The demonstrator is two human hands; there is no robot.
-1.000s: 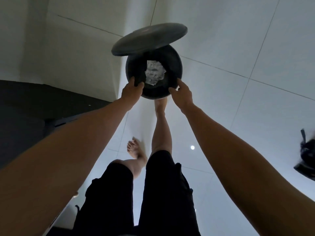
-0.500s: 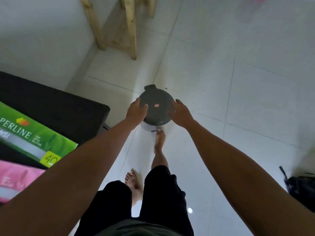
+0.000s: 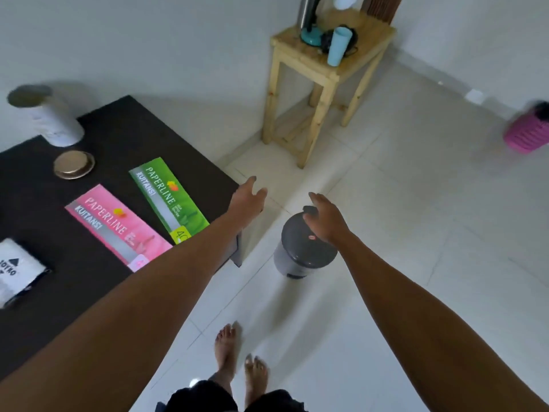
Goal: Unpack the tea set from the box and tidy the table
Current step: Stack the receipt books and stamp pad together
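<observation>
Both hands reach out empty over a closed bin beside the dark worktop.

The left hand hangs over the worktop corner at frame centre, fingers spread and holding nothing. The right hand hovers over the bin, fingers loosely apart, empty; whether it touches the lid is unclear. On the worktop at left lie a green booklet, a pink booklet, a round gold lid, a white canister and a white packet. A wooden stool stands at upper right. No tea set is visible.
</observation>
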